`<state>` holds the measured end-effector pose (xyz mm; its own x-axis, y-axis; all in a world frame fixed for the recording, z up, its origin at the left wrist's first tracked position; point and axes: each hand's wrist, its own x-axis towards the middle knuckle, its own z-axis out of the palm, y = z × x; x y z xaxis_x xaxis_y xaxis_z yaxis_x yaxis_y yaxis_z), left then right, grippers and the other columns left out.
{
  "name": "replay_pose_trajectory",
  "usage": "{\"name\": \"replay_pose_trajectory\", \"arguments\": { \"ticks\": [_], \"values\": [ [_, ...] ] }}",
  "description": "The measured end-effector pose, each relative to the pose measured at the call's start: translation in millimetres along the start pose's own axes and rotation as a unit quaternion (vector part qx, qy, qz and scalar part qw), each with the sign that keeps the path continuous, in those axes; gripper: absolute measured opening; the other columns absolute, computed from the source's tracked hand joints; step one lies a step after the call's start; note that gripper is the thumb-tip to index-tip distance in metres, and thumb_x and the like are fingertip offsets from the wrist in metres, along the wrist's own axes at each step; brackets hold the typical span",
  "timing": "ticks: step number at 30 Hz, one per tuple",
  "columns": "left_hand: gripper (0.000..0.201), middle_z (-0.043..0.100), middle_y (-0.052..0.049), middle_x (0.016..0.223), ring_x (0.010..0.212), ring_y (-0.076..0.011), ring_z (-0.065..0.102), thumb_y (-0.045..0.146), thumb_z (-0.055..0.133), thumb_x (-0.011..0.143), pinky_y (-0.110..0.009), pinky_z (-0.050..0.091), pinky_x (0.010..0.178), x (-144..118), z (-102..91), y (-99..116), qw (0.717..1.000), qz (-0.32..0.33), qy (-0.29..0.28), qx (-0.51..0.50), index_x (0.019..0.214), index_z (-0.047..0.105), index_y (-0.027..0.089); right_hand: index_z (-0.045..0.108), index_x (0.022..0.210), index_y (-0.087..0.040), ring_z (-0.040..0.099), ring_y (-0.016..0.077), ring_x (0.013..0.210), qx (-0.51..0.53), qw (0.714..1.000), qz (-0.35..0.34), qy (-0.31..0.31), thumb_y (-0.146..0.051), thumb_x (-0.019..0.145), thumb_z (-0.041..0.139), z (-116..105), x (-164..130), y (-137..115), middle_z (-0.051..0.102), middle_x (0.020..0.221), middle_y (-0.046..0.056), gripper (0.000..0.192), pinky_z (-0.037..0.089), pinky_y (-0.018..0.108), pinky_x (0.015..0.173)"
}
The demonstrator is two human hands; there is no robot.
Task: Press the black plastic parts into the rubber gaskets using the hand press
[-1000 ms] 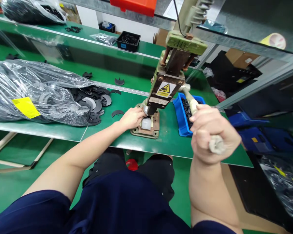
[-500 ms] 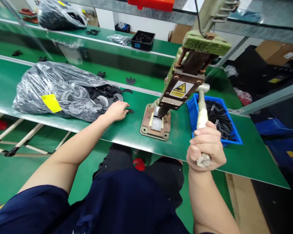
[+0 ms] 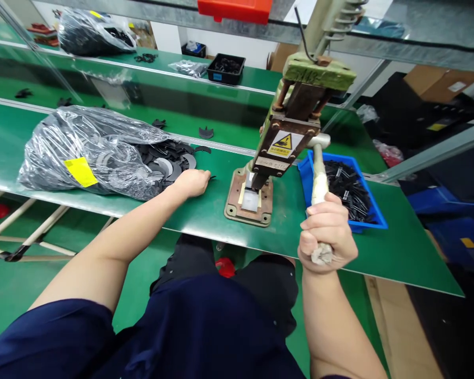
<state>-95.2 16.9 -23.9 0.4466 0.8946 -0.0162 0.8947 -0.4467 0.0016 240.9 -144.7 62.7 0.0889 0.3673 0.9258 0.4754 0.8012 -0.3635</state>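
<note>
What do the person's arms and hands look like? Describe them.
Both forearms are bare. The left hand and right hand wear no gloves, rings or watch. Short dark navy sleeves cover the upper arms. No markings show.

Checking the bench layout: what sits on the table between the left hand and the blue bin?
In the head view, the hand press on its metal base plate stands between the left hand and the blue bin; bare green table lies either side.
</note>
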Motion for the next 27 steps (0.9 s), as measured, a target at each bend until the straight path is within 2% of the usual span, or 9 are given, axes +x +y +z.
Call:
{"name": "replay_pose_trajectory", "arguments": {
  "ticks": [3,7,10,12,14,17,20,23,27],
  "values": [
    [0.037,0.071,-0.021,0.116,0.101,-0.032,0.074,0.03,0.04,0.108,-0.042,0.052,0.089,-1.1,2.6,1.8,1.0,0.026,0.002,0.011,0.127,0.069,0.014,0.057,0.065,-0.028,0.071,0.0182,0.083,0.002,1.0,-0.001,-0.002,-0.04,0.089,0.07,-0.5,-1.0,0.8,0.064,0.067,-0.005,0.03,0.054,0.061,0.115],
    [0.03,0.067,-0.017,0.122,0.096,-0.0268,0.074,0.025,0.048,0.104,-0.038,0.053,0.086,-0.6,-2.3,2.2,0.999,0.043,-0.031,-0.003,0.124,0.07,0.019,0.06,0.068,-0.03,0.071,0.0191,0.084,0.006,1.0,-0.003,-0.005,-0.038,0.088,0.071,-2.1,-3.0,1.9,0.065,0.068,-0.005,0.024,0.054,0.061,0.116],
    [0.027,0.07,-0.015,0.119,0.104,-0.0282,0.073,0.026,0.054,0.102,-0.037,0.054,0.089,-1.0,-10.3,9.4,0.997,0.056,0.003,-0.057,0.125,0.068,0.02,0.06,0.069,-0.031,0.071,0.0191,0.085,0.001,1.0,0.005,-0.009,-0.037,0.088,0.07,-2.2,-4.1,1.7,0.066,0.069,-0.006,0.022,0.055,0.061,0.116],
    [0.026,0.074,-0.011,0.111,0.102,-0.0267,0.072,0.028,0.062,0.098,-0.036,0.054,0.088,-1.6,-13.1,20.8,0.988,0.062,0.028,-0.135,0.123,0.067,0.02,0.059,0.068,-0.032,0.07,0.0193,0.084,-0.003,1.0,0.007,-0.004,-0.038,0.088,0.07,-1.6,-4.2,1.0,0.066,0.068,-0.006,0.023,0.056,0.06,0.114],
    [0.022,0.075,-0.006,0.099,0.09,-0.0228,0.072,0.03,0.069,0.095,-0.032,0.054,0.083,-1.5,-12.1,35.3,0.968,0.043,0.038,-0.243,0.115,0.069,0.021,0.058,0.068,-0.031,0.07,0.0192,0.084,-0.004,1.0,0.008,0.001,-0.038,0.088,0.069,-0.9,-3.6,-0.1,0.066,0.068,-0.006,0.024,0.055,0.06,0.114],
    [0.02,0.073,-0.002,0.085,0.076,-0.0179,0.068,0.039,0.072,0.093,-0.029,0.052,0.073,2.7,-4.4,53.1,0.923,-0.026,0.051,-0.38,0.103,0.07,0.021,0.058,0.068,-0.03,0.07,0.0188,0.086,0.0,1.0,0.007,-0.004,-0.036,0.088,0.069,-0.6,-2.9,-1.5,0.066,0.07,-0.006,0.023,0.054,0.06,0.116],
    [0.018,0.072,0.0,0.081,0.072,-0.0166,0.065,0.04,0.069,0.095,-0.028,0.049,0.069,11.1,3.5,57.3,0.901,-0.081,0.063,-0.421,0.096,0.068,0.022,0.059,0.069,-0.03,0.071,0.0187,0.087,0.005,1.0,0.011,-0.003,-0.037,0.089,0.07,-1.2,-4.5,-1.1,0.065,0.07,-0.006,0.024,0.053,0.06,0.118],
    [0.014,0.069,0.001,0.076,0.067,-0.0156,0.064,0.035,0.068,0.096,-0.027,0.048,0.064,18.5,3.4,53.5,0.886,-0.108,0.041,-0.448,0.094,0.063,0.022,0.06,0.067,-0.031,0.071,0.0192,0.087,0.003,1.0,0.029,0.008,-0.042,0.088,0.072,-2.1,-9.2,1.5,0.063,0.069,-0.005,0.027,0.052,0.062,0.12],
    [0.023,0.065,0.003,0.065,0.054,-0.0125,0.06,0.039,0.072,0.099,-0.024,0.046,0.054,23.3,-10.7,60.6,0.821,-0.122,-0.028,-0.557,0.095,0.057,0.022,0.061,0.065,-0.031,0.072,0.0205,0.09,0.001,0.999,0.047,0.016,-0.049,0.087,0.074,-2.0,-13.8,4.2,0.059,0.066,-0.004,0.032,0.051,0.066,0.12]
  ]
}}
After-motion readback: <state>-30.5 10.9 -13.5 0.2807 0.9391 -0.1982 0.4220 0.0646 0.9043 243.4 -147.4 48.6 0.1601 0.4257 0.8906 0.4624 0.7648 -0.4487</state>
